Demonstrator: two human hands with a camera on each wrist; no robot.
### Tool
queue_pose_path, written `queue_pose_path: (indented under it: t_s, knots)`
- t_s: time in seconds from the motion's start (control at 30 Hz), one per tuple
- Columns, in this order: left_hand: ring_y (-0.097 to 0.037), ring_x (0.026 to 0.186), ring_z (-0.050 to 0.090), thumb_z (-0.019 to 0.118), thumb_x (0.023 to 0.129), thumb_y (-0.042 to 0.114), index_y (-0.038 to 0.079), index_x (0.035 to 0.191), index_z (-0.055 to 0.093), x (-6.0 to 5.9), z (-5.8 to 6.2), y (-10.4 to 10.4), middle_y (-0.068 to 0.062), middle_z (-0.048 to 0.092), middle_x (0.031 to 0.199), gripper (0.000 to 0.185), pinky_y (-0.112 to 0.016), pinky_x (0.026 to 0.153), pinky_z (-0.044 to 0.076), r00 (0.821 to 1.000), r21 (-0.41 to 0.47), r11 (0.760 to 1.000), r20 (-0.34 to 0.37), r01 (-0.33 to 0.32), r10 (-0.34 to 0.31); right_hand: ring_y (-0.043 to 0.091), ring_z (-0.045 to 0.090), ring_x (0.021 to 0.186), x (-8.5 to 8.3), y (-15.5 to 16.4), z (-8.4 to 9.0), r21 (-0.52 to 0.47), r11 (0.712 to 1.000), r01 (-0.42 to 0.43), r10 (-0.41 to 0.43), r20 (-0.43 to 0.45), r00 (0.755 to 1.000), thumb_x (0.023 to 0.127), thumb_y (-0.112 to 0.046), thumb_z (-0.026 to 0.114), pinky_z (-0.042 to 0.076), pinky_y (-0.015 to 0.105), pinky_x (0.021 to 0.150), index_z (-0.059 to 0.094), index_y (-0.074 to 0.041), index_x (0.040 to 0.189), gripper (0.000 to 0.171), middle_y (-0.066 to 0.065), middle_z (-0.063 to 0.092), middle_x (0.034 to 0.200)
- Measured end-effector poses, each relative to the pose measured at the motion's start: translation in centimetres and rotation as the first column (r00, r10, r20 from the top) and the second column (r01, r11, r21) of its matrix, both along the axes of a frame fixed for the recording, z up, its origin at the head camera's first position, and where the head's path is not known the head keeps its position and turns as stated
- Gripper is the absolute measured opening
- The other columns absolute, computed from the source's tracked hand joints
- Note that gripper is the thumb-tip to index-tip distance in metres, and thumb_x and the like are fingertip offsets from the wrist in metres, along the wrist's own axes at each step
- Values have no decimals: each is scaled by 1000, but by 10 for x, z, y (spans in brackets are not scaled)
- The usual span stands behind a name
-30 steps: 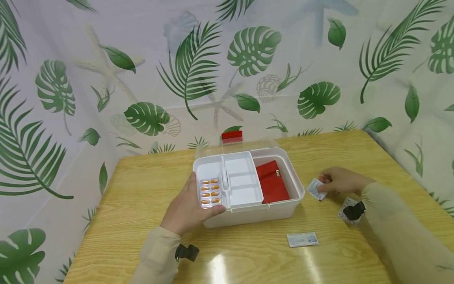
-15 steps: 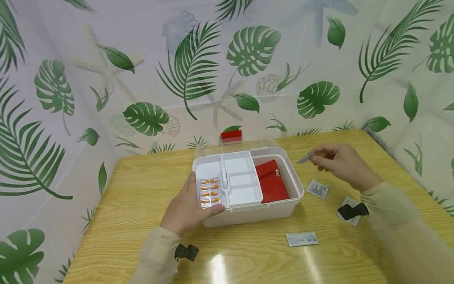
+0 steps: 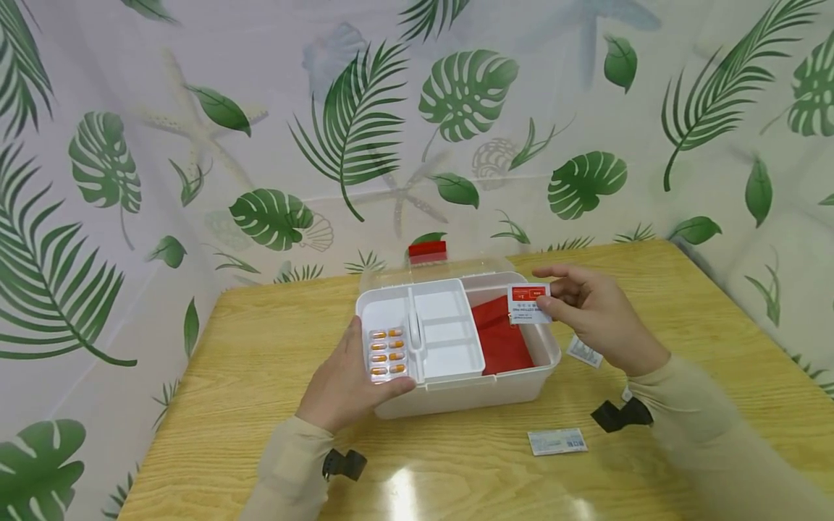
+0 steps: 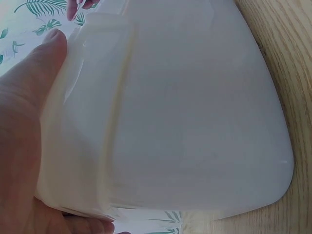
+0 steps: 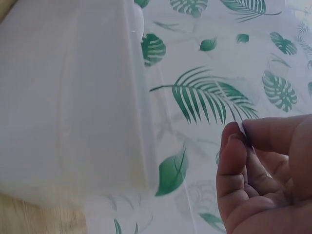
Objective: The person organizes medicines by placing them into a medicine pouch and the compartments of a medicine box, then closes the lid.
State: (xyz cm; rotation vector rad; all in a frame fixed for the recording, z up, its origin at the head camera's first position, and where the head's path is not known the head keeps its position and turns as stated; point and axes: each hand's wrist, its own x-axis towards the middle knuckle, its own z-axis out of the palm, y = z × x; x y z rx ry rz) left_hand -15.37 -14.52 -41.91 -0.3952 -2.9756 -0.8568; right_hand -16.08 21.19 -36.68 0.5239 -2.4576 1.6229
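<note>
A white storage box stands on the table. My left hand grips its front left corner, thumb along the front rim and fingers around the end. Between thumb and fingers, my right hand pinches a small white-and-red sachet, held up over the box's right compartment. In that compartment lies a red zippered pouch. A white divided tray with a handle fills the left side of the box, and a blister pack of orange-and-white capsules sits in its left section.
A flat sachet lies right of the box, partly behind my right hand. Another sachet is at the front, and a third is mostly hidden under my right wrist. The box's clear lid with its red latch stands raised at the back.
My right hand has lifted a sachet off the table and carried it left over the box, turning its red-printed face into view. The left hand stays on the box corner.
</note>
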Motion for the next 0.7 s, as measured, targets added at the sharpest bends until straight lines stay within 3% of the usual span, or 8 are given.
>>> queue_pose_path:
  t_s: [0.27, 0.47, 0.7]
  knots:
    - [-29, 126, 47, 60, 59, 87, 4, 154, 7, 1, 2, -2, -13, 21, 157, 137, -47, 95, 45, 999, -10, 1000, 22, -23, 24, 23, 63, 83, -4, -42, 2, 14, 997, -74, 71, 158, 985, 86, -10, 72, 54, 24, 72, 61, -2, 117, 34, 14, 65, 100]
    - [-29, 127, 46, 61, 58, 86, 4, 154, 9, 1, 1, -1, -13, 23, 156, 136, -47, 96, 45, 1000, 6, 1000, 19, -21, 21, 22, 57, 77, -9, -72, -7, 159, 975, -153, 140, 95, 986, 82, -11, 76, 48, 24, 64, 67, -10, 108, 27, 3, 64, 87]
    - [-28, 124, 48, 61, 59, 86, 4, 154, 8, 0, 0, 1, -13, 23, 156, 136, -47, 93, 46, 1000, 6, 1000, 16, -11, 11, 15, 55, 76, -8, -86, -17, 360, 919, -161, 154, 48, 987, 79, -14, 79, 49, 26, 70, 69, -16, 101, 24, -6, 60, 80]
